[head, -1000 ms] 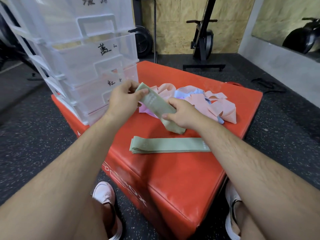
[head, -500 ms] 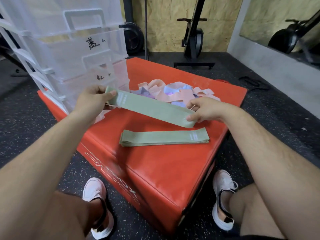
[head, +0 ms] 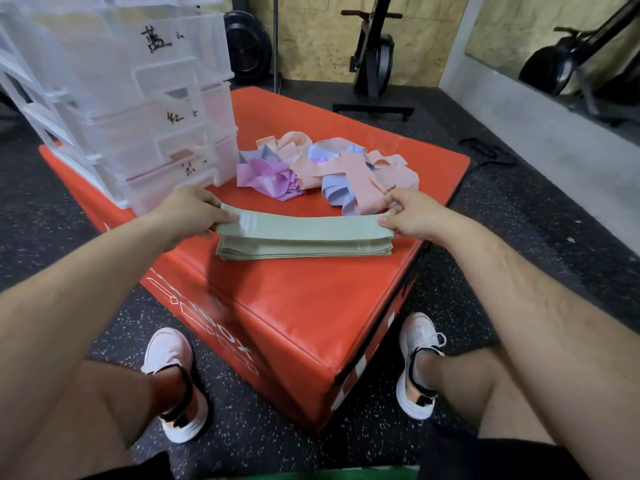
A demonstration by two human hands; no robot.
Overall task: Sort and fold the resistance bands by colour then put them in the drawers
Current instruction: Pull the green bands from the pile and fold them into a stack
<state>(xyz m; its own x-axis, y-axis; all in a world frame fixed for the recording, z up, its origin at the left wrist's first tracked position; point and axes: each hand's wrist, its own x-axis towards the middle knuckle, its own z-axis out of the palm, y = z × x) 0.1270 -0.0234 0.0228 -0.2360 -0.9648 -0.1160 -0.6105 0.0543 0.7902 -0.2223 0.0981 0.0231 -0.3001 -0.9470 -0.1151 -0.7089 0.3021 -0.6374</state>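
Here both hands [head: 188, 211] [head: 414, 216] (arms outstretched) pinch the green band's [head: 304, 226] ends.

Matt cloth band [head: 304, 226] (glossy vinyl box [head: 311, 306]).

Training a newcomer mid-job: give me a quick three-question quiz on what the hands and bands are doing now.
1. True or false: the left hand and right hand each pinch an end of the green band.
2. Which colour is the neat stack on the box? A purple, B green, C peach.
3. Fill in: the drawers stand to the ___ of the loose pile.

Key: 1 true; 2 B; 3 left.
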